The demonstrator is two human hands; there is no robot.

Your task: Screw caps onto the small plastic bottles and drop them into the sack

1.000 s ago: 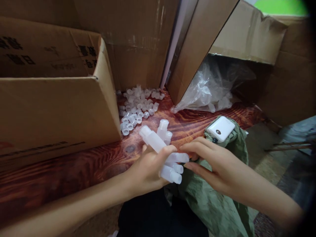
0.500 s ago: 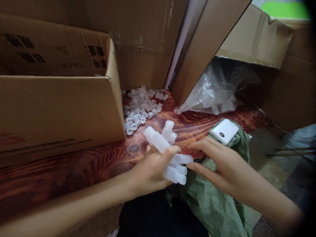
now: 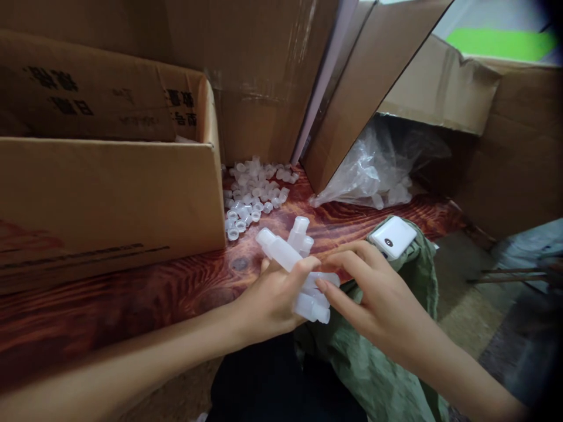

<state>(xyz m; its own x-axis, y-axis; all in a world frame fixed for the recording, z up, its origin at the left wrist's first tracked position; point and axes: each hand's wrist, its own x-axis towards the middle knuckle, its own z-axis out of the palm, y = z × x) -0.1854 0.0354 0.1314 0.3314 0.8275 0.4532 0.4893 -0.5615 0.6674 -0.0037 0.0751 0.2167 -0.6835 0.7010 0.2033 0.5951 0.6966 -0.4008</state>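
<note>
A single camera, worn on the person's head, looks forward and down over the lap (image 3: 281,381) to the wooden tabletop (image 3: 185,290). The left hand (image 3: 275,296) and right hand (image 3: 373,287) lie close below it, near mid-frame, with the forearms (image 3: 158,351) entering from the lower corners. A cardboard carton (image 3: 109,199) stands near at left; the view reaches farther at upper right, where the darkened edge seems to hide some detail.

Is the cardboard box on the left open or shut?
Open: the cardboard box has no flap across its top, and its inner far wall shows.
</note>
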